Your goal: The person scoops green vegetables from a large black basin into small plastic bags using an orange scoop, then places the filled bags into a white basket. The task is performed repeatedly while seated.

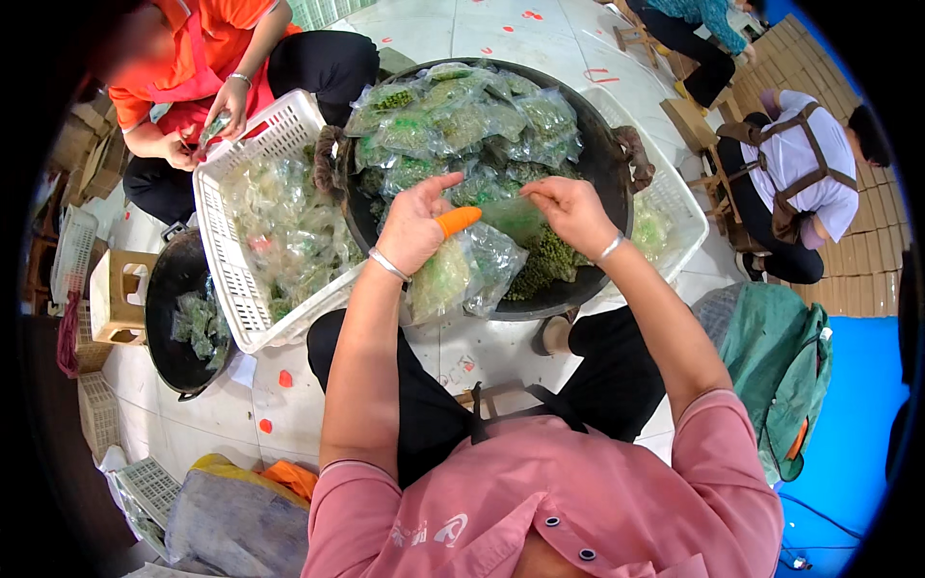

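Observation:
My left hand (pixel 413 230) wears an orange finger cot (pixel 459 220) and has clear plastic bags (pixel 442 283) hanging under it, pressed between thumb and fingers. My right hand (pixel 574 217) pinches the edge of a clear, green-tinted bag (pixel 512 215) that stretches across between both hands. Below them is a wide black basin (pixel 605 155) heaped with sealed clear packets (pixel 462 119) of small green berries that look like green peppercorns. Loose berry clusters (pixel 545 264) lie at the basin's near side, just under my right hand.
A white slotted crate (pixel 238 303) of clear bags stands left of the basin; another white crate (pixel 683 217) sits partly beneath it at right. A smaller black basin (pixel 162 318) holds packets. A co-worker in orange (pixel 217 50) handles a packet. Two more people sit at right near cardboard boxes (pixel 867 231).

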A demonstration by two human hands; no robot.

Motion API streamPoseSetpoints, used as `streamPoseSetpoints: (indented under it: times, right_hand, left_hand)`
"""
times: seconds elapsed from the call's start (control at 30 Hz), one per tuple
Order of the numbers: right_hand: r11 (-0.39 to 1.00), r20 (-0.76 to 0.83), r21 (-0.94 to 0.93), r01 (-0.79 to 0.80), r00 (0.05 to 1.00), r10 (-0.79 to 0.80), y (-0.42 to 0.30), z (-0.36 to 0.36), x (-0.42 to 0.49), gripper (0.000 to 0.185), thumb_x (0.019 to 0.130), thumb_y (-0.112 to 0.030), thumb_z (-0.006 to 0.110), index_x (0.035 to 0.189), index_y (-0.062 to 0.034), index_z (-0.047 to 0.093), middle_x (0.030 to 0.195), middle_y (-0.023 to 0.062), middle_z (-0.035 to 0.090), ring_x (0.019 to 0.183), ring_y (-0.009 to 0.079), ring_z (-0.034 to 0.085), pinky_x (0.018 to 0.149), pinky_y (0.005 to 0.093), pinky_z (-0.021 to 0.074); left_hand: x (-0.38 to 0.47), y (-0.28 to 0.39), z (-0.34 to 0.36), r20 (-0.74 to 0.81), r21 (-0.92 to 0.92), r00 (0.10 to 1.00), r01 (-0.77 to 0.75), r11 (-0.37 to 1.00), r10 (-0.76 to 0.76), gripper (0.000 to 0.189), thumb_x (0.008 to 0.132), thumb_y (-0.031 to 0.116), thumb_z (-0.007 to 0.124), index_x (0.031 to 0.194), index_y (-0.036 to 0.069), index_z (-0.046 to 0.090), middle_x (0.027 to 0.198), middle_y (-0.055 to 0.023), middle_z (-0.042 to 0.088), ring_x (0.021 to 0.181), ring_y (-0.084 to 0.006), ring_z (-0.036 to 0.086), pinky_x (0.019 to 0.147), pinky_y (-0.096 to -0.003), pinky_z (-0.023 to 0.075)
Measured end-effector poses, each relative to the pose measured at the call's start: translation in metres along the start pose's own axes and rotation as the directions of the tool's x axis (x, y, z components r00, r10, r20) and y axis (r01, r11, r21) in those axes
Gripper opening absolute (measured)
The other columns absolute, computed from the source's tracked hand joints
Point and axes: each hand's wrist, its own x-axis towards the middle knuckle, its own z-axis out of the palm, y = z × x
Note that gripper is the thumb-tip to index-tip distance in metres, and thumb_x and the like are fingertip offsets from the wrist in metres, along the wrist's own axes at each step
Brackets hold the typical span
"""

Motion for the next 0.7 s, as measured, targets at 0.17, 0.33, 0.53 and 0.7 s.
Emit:
streamPoseSetpoints:
  times: [0.17, 0.33, 0.53, 0.7]
  right_hand:
    - [0.928, -0.026, 0.358, -0.102, 0.992, 0.119, -0.013, -0.004, 0.002, 0.018, 0.087, -0.010, 0.055, 0.098, 0.0005, 0.065, 0.079, 0.0056, 0.066, 0.075, 0.0080, 0.057, 0.070, 0.0241, 0.0457]
    - [0.995, 0.054, -0.013, -0.096, 0.994, 0.097, 0.031, 0.013, -0.001, 0.016, 0.084, -0.008, 0.057, 0.095, -0.0017, 0.065, 0.082, 0.0098, 0.067, 0.073, 0.0183, 0.062, 0.069, 0.0275, 0.0479]
    - [0.968, 0.084, 0.251, -0.028, 0.996, 0.006, -0.035, 0.023, 0.010, 0.013, 0.086, -0.004, 0.055, 0.095, 0.0016, 0.064, 0.086, 0.0051, 0.065, 0.077, 0.0090, 0.058, 0.070, 0.0226, 0.0468]
    - [0.751, 0.069, 0.641, -0.156, 0.987, 0.146, -0.047, 0.008, 0.042, 0.029, 0.088, -0.017, 0.057, 0.111, 0.0006, 0.057, 0.092, 0.0047, 0.067, 0.081, 0.0133, 0.063, 0.066, 0.0250, 0.0493]
  left_hand:
    - [-0.003, -0.006, -0.007, -0.036, -0.023, 0.999, -0.007, 1.000, 0.006, 0.058, 0.073, 0.008, 0.073, 0.124, -0.005, 0.048, 0.061, 0.0079, 0.042, 0.056, -0.0026, 0.036, 0.053, -0.0189, 0.0313]
    - [0.001, 0.000, 0.000, 0.003, -0.030, 1.000, -0.007, 1.000, 0.008, 0.057, 0.074, 0.008, 0.072, 0.124, -0.005, 0.048, 0.061, 0.0081, 0.041, 0.056, -0.0028, 0.035, 0.053, -0.0188, 0.0307]
    - [0.001, -0.007, -0.004, 0.001, -0.092, 0.999, 0.033, 0.995, -0.034, 0.037, 0.077, 0.007, 0.069, 0.112, -0.001, 0.059, 0.069, 0.0039, 0.056, 0.062, -0.0031, 0.047, 0.057, -0.0174, 0.0370]
    - [0.005, -0.024, -0.044, -0.369, -0.395, 0.927, -0.215, 0.893, 0.060, 0.012, 0.081, 0.006, 0.065, 0.093, 0.003, 0.064, 0.078, -0.0021, 0.063, 0.067, -0.0075, 0.057, 0.058, -0.0227, 0.0466]
